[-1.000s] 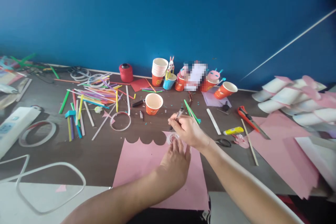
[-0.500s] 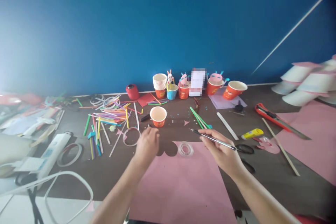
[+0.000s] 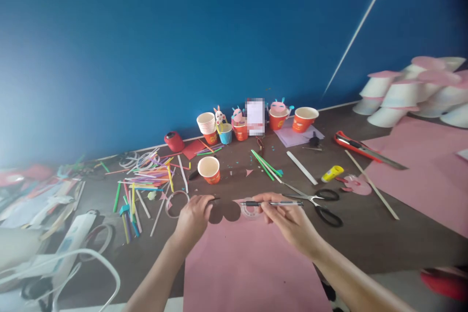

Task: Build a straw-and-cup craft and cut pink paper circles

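Observation:
My left hand [image 3: 193,217] pinches a slim dark piece [image 3: 215,198], too small to name surely, whose end sticks out to the right of the fingertips. In my right hand [image 3: 283,212] lies a pen [image 3: 250,204] with a black front part and a clear barrel, pointing left. Under the pen and beside the right fingers is a clear tape roll [image 3: 245,212] at the top edge of a pink paper sheet [image 3: 252,263]. Round cutouts notch that edge between the hands. Black-handled scissors [image 3: 314,198] lie just right of my right hand.
An orange paper cup [image 3: 209,175] stands beyond my left hand. Colourful straws [image 3: 146,170] cover the left. A red utility knife [image 3: 360,146], a yellow glue stick [image 3: 332,174] and stacked white cups [image 3: 400,92] are right. Decorated cups [image 3: 240,131] line the wall.
My right hand has moved left with the pen, now over the tape roll and closer to my left hand. The scissors show more fully. The whole view has turned slightly right.

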`<action>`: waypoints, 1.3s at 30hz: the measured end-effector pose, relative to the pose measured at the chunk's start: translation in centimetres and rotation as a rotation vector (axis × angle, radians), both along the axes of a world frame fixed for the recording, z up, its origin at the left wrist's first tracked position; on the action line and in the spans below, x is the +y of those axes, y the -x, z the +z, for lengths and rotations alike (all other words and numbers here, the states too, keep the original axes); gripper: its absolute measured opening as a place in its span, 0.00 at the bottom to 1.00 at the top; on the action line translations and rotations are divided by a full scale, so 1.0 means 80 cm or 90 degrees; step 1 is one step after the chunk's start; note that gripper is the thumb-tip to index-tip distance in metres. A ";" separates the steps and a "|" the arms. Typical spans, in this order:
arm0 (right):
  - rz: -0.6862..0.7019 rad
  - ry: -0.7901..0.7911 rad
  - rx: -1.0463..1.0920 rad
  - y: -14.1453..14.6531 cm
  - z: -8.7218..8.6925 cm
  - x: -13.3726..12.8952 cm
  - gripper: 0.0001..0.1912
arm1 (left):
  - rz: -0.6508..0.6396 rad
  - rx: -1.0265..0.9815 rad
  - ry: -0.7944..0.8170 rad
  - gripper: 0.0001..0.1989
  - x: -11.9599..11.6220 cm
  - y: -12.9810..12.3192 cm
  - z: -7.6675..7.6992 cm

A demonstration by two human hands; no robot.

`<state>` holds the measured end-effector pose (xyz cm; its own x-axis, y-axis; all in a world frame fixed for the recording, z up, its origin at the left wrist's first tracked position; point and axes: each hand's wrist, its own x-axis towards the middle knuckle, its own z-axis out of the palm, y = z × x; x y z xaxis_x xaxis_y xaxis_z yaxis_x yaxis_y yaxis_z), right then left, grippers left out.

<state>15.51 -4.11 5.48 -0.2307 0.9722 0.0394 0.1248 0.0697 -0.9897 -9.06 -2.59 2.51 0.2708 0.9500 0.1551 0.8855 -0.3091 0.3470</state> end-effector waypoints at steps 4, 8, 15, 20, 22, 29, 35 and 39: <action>-0.016 0.009 0.085 0.010 0.009 0.001 0.14 | -0.014 -0.171 0.086 0.10 -0.020 -0.035 0.018; -0.011 0.043 0.134 0.013 0.011 0.006 0.12 | -0.010 -0.222 0.124 0.09 -0.020 -0.054 0.028; -0.003 0.074 0.165 0.003 0.009 0.005 0.11 | -0.052 -0.212 0.122 0.09 -0.021 -0.071 0.039; -0.018 0.144 0.217 0.000 -0.006 0.005 0.16 | -0.058 -0.257 0.148 0.10 -0.026 -0.079 0.033; -0.018 0.164 0.260 -0.001 -0.016 0.004 0.17 | -0.057 -0.279 0.161 0.09 -0.027 -0.079 0.028; 0.015 0.193 0.328 -0.003 -0.035 -0.006 0.15 | -0.054 -0.292 0.229 0.09 -0.037 -0.079 0.019; 0.016 0.169 0.222 -0.017 -0.033 -0.004 0.14 | -0.122 -0.238 0.248 0.10 -0.018 -0.077 0.015; -0.200 -0.069 0.008 -0.060 -0.017 0.032 0.14 | -0.117 -0.157 0.101 0.31 0.011 -0.071 0.006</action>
